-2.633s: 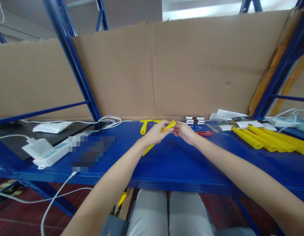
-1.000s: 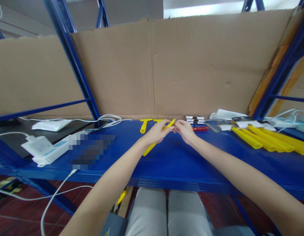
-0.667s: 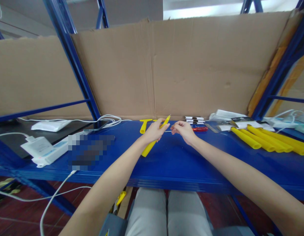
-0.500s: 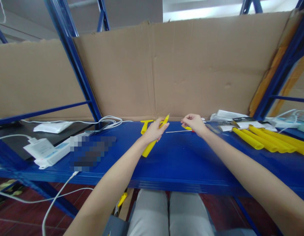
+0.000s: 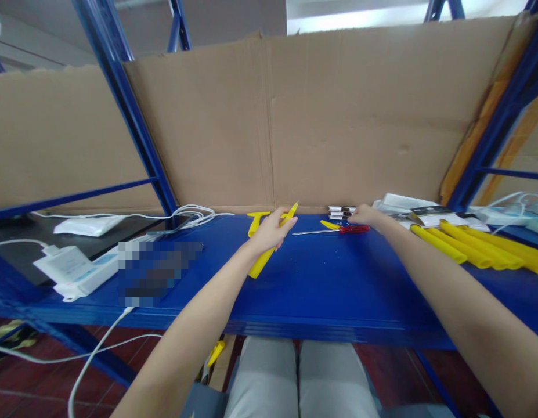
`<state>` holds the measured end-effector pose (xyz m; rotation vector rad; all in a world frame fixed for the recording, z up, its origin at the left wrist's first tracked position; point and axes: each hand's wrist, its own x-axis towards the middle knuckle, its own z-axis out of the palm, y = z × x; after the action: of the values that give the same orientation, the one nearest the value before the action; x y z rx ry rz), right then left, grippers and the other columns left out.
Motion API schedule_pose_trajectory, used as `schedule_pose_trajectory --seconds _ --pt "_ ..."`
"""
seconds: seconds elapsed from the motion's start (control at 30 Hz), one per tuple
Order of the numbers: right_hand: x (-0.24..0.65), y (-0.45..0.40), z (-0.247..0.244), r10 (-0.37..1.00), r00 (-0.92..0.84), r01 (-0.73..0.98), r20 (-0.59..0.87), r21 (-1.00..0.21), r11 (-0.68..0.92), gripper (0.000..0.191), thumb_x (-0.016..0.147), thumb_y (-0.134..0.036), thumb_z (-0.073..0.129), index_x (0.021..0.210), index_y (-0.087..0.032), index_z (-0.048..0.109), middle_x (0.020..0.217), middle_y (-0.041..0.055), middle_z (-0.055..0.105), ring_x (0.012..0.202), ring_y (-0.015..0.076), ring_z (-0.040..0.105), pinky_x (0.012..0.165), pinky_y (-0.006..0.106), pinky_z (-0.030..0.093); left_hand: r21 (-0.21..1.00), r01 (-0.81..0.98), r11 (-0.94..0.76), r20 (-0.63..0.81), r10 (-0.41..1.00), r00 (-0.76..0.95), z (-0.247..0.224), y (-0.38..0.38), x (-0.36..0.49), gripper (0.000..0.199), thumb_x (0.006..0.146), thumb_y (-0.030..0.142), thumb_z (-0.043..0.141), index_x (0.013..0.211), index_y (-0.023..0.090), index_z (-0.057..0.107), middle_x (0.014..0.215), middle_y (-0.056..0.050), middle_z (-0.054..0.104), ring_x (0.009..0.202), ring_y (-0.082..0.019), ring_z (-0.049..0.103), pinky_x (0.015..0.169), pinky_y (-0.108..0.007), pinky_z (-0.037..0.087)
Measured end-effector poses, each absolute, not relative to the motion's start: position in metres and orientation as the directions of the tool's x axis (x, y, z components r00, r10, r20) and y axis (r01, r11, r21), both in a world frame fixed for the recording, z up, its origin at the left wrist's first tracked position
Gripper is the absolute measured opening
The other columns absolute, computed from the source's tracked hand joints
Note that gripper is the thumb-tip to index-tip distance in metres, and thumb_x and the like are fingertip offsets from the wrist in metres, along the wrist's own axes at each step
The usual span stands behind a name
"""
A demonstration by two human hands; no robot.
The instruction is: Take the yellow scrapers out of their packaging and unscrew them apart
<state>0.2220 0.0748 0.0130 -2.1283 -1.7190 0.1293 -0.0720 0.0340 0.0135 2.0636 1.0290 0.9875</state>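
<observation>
My left hand [image 5: 271, 231] is wrapped round a yellow tool handle [image 5: 262, 263], whose narrow tip points up and away. Just left of it lies a yellow T-shaped piece [image 5: 255, 221]. At the back of the blue shelf, my right hand [image 5: 363, 215] reaches down beside small black-and-white packets [image 5: 338, 212]; its fingertips are too small and hidden to tell what they touch. In front of that hand lies a screwdriver [image 5: 354, 229] with a red handle, its shaft pointing left. A small yellow piece [image 5: 329, 224] rests against the shaft.
Several yellow tubes [image 5: 477, 247] lie at the right, with white packages [image 5: 403, 203] behind them. A power strip [image 5: 94, 277], cables [image 5: 199, 213] and a blurred dark object [image 5: 159, 273] are at the left. Cardboard [image 5: 338, 116] stands behind the blue shelf [image 5: 321, 290].
My right hand has moved right, from above the small yellow piece to the packets, uncovering the screwdriver's red handle. My left hand still holds the yellow handle in nearly the same place.
</observation>
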Motion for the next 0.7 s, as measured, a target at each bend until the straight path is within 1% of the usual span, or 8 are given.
schedule_pose_trajectory --seconds 0.07,0.17,0.3,0.5,0.63,0.7 --pt "0.222 0.081 0.013 0.961 0.235 0.935 0.148 -0.303 -0.182 0.010 0.065 -0.017 0.062 0.060 -0.013 0.069 0.049 0.0056 0.059 0.060 0.0219 0.061 0.052 0.026 0.040 0.784 0.376 -0.494 0.335 0.847 0.413 0.014 0.034 -0.072 0.021 0.093 0.029 0.049 0.109 0.016 0.047 0.046 0.012 0.043 0.026 -0.006 0.039 0.027 -0.014 0.029" --pt "0.223 0.088 0.010 0.966 0.228 0.953 0.123 -0.232 -0.196 0.013 0.066 -0.019 0.062 0.069 -0.012 0.072 0.055 0.0084 0.064 0.065 0.0240 0.064 0.055 0.027 0.042 0.797 0.360 -0.484 0.334 0.851 0.405 0.014 0.034 -0.072 0.020 0.092 0.028 0.050 0.108 0.016 0.047 0.046 0.012 0.043 0.025 -0.005 0.039 0.028 -0.013 0.029" --pt "0.226 0.091 0.004 0.968 0.223 0.964 0.116 -0.174 -0.201 0.019 0.068 -0.022 0.060 0.077 -0.012 0.074 0.065 0.0113 0.069 0.070 0.0252 0.066 0.057 0.028 0.044 0.806 0.332 -0.491 0.350 0.846 0.401 0.013 0.035 -0.072 0.019 0.092 0.029 0.052 0.107 0.017 0.047 0.045 0.013 0.043 0.025 -0.005 0.038 0.028 -0.013 0.028" --pt "0.233 0.096 0.001 0.967 0.221 0.964 0.125 -0.178 -0.197 0.024 0.069 -0.019 0.059 0.083 -0.007 0.075 0.073 0.0164 0.071 0.072 0.0265 0.067 0.059 0.028 0.045 0.815 0.319 -0.484 0.348 0.848 0.399 0.014 0.034 -0.073 0.019 0.091 0.029 0.054 0.105 0.017 0.049 0.046 0.012 0.044 0.025 -0.005 0.038 0.028 -0.013 0.027" --pt "0.237 0.093 0.000 0.967 0.218 0.960 0.134 -0.205 -0.189 0.026 0.071 -0.016 0.056 0.088 -0.007 0.075 0.081 0.0174 0.072 0.075 0.0256 0.067 0.061 0.027 0.045 0.828 0.314 -0.465 0.323 0.852 0.411 0.015 0.034 -0.073 0.020 0.091 0.029 0.054 0.106 0.017 0.049 0.047 0.012 0.044 0.025 -0.005 0.038 0.029 -0.014 0.029" --pt "0.237 0.090 0.000 0.968 0.216 0.958 0.131 -0.222 -0.183 0.026 0.070 -0.014 0.056 0.087 -0.008 0.074 0.083 0.0172 0.073 0.077 0.0256 0.067 0.063 0.027 0.045 0.840 0.304 -0.449 0.307 0.856 0.417 0.015 0.034 -0.073 0.020 0.091 0.028 0.052 0.107 0.017 0.048 0.048 0.012 0.044 0.026 -0.005 0.039 0.029 -0.014 0.030"
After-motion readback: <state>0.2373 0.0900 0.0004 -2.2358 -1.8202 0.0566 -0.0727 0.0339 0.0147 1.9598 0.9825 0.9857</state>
